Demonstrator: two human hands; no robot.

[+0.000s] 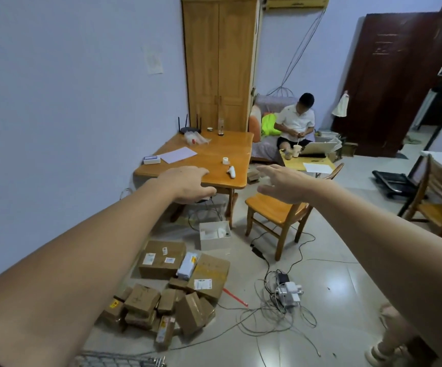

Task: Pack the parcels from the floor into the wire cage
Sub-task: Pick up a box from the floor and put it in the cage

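Both your arms are stretched out forward, raised above the floor. Your left hand [188, 184] is palm-down, fingers relaxed and loosely extended, holding nothing. Your right hand [283, 182] is the same: fingers spread, slightly bent, empty. Neither touches anything.

The parcels [166, 290] sit in a pile on the tiled floor [333, 282], below your left forearm: two larger brown cartons at the back with a white poly mailer [188, 264] leaning between them, and a cluster of small taped boxes in front. An open white box [214, 234] lies just beyond the pile, near the surface's leg.

The wire cage [119, 360]: only its top rim shows at the bottom edge of the frame, just beside the front of the pile. Contents not visible.

A tangle of cables and a power strip [287, 291] lies right of the parcels. The wooden surface [209, 154] and a chair [275, 205] stand behind. Another person sits on a sofa in the far corner.
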